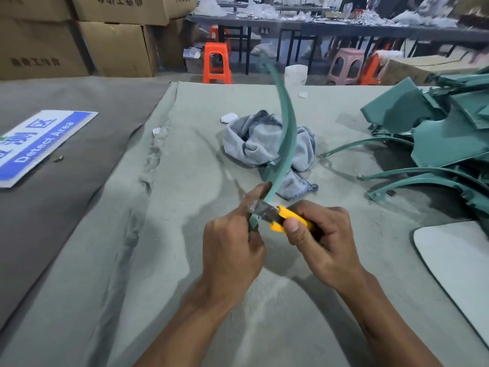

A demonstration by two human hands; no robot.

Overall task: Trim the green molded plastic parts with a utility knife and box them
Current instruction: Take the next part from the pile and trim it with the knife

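the left hand (232, 242) grips the low end of the curved green strip (284, 139), whose long axis arcs up and away over the table (185, 260), while the right hand (320, 239) clamps the yellow utility knife (280, 215), blade touching the strip just above the left fingers.

stacked cartons (111, 46), orange stool (216, 63), long table (344, 25)

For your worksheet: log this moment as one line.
left hand grips curved green part | right hand holds utility knife | blade at part's lower edge
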